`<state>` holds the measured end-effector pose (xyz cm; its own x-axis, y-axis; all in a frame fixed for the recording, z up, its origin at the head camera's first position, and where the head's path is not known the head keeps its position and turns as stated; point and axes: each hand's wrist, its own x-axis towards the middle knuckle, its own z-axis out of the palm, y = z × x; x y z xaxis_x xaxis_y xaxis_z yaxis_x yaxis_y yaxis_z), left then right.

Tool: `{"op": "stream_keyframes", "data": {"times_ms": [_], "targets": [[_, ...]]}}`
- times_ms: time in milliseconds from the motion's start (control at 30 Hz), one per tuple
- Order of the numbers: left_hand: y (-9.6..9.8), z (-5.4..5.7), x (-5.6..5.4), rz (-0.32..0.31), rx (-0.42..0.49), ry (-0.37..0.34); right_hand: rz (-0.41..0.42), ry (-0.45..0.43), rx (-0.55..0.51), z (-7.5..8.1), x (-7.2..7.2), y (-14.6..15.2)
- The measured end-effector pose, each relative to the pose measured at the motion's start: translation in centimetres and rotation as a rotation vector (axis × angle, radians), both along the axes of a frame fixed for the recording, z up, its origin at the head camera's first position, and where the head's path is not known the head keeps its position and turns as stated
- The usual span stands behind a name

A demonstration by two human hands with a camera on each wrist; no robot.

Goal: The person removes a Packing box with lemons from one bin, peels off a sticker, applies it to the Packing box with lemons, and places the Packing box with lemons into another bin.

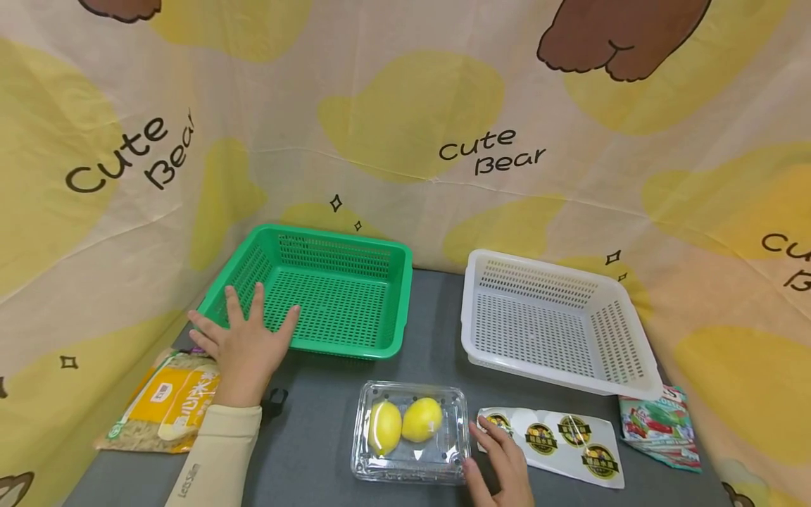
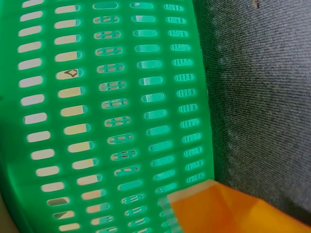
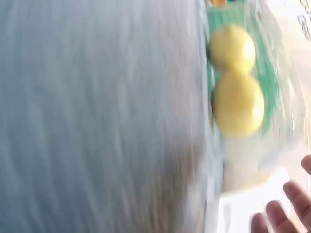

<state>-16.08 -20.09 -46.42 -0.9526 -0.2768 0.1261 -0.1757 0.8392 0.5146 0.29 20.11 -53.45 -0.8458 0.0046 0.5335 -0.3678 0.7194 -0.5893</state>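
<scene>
My left hand (image 1: 247,352), fingers spread, reaches over the front left corner of a green plastic basket (image 1: 398,303). The basket's slotted wall (image 2: 107,111) fills much of the left wrist view. Beside that wrist lies a yellow and orange food packet (image 1: 166,405). A clear plastic box (image 1: 412,470) with two lemons (image 1: 422,420) sits at the near middle of the table. My right hand (image 1: 503,465) is at the box's right edge, fingers apart, overlapping a sheet of round stickers (image 1: 573,443). In the right wrist view its fingertips (image 3: 277,213) appear beside the box and lemons (image 3: 238,104).
A white basket (image 1: 469,310) stands at the back right. A green and red packet (image 1: 660,426) lies near its front right corner. A small black object (image 1: 276,401) lies by the left wrist. Printed cloth (image 1: 405,141) hangs behind and at both sides of the table.
</scene>
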Motion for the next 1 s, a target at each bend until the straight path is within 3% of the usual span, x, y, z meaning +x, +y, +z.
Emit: {"op": "stream_keyframes", "data": {"times_ms": [100, 200, 267, 333, 433, 600, 767, 833, 1000], "targets": [[0.1, 0.0, 0.0, -0.003, 0.002, 0.001, -0.025, 0.122, -0.027, 0.2, -0.9, 2.3], [0.1, -0.1, -0.1, -0.006, 0.001, 0.004, -0.151, 0.099, -0.036, 0.6, -1.3, 4.7], [0.0, -0.1, -0.2, -0.008, -0.002, 0.007, -0.232, 0.005, -0.024, 0.9, -1.5, 6.3], [0.0, -0.2, -0.2, -0.009, -0.007, 0.010, -0.306, -0.173, -0.017, 1.3, -1.4, 7.8], [0.0, -0.2, -0.3, -0.014, -0.007, 0.012, -0.354, -0.343, -0.036, 1.5, -1.6, 9.7], [0.2, -0.1, -0.3, -0.014, -0.002, 0.017, -0.365, -0.438, -0.087, 1.3, -2.0, 11.6], [0.3, -0.2, -0.2, -0.011, 0.004, 0.012, -0.330, -0.599, -0.123, 0.7, -2.2, 12.4], [0.2, -0.3, -0.1, -0.008, 0.008, 0.013, -0.312, -0.606, -0.125, 0.4, -2.3, 12.5], [-0.1, -0.2, 0.0, -0.009, 0.019, 0.023, -0.262, -0.510, -0.041, -0.5, -2.7, 12.6]]}}
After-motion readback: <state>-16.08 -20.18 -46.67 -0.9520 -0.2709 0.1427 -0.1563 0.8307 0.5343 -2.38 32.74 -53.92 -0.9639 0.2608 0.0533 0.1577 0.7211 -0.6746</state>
